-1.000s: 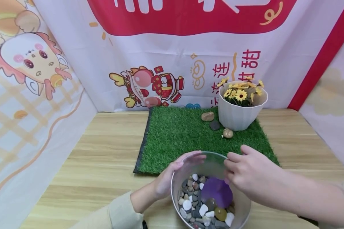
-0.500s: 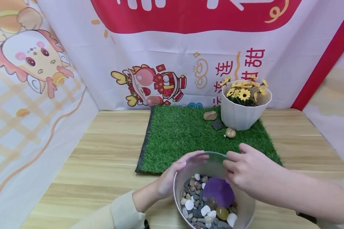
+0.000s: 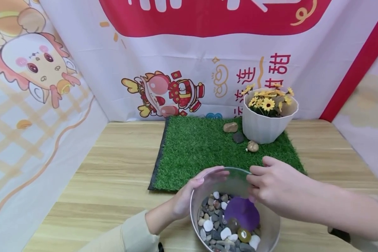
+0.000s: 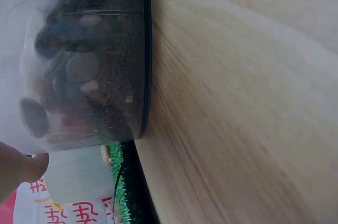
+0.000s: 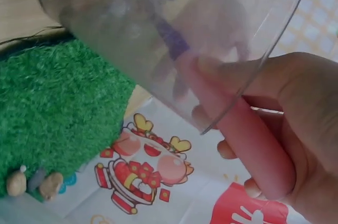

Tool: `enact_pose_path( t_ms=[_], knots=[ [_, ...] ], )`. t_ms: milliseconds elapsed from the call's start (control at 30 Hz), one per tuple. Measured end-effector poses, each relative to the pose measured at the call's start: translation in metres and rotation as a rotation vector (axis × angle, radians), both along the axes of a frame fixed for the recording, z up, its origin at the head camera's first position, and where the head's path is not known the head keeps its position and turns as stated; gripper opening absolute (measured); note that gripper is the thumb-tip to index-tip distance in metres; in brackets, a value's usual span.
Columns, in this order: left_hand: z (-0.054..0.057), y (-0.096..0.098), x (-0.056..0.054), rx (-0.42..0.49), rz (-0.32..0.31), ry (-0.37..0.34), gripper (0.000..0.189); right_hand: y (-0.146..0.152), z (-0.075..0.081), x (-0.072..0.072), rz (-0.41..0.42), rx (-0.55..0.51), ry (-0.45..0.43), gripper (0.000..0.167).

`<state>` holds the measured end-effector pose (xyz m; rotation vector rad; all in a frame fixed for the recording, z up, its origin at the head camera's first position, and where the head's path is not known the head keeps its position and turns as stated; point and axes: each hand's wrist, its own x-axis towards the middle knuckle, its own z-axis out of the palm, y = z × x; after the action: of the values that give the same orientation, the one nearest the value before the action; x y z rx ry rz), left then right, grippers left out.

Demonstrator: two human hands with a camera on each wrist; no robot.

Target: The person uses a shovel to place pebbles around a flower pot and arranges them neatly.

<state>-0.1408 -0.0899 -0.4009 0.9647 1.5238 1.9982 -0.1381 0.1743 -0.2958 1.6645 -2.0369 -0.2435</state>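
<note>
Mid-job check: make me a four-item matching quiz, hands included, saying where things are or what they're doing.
Column one
1. Left hand
2. Right hand
3. White flowerpot
4. Purple blade

Column two
A. Standing on the green mat
B. Inside the clear container
C. Against the container's outer side
D. Gripping the pink handle

Right pairs: 1-C, 2-D, 3-A, 4-B

Since half a second ago the purple blade (image 3: 242, 213) has slipped slightly lower and rightward inside the clear container (image 3: 268, 227) — a small shift, with the right hand (image 3: 271, 189) moving a touch the same way rightward. The yellowish stone (image 3: 244, 237) — dull then — now carries a bright glint.
</note>
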Motion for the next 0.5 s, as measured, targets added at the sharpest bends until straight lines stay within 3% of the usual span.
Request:
enact_pose_path(
  t_ms=[500],
  knots=[
    [0.0003,-0.0004,0.0007,0.0,0.003,-0.005,0.065,0.0017,0.0063,-0.0082,0.062,-0.037,-0.092,0.019]
  ],
)
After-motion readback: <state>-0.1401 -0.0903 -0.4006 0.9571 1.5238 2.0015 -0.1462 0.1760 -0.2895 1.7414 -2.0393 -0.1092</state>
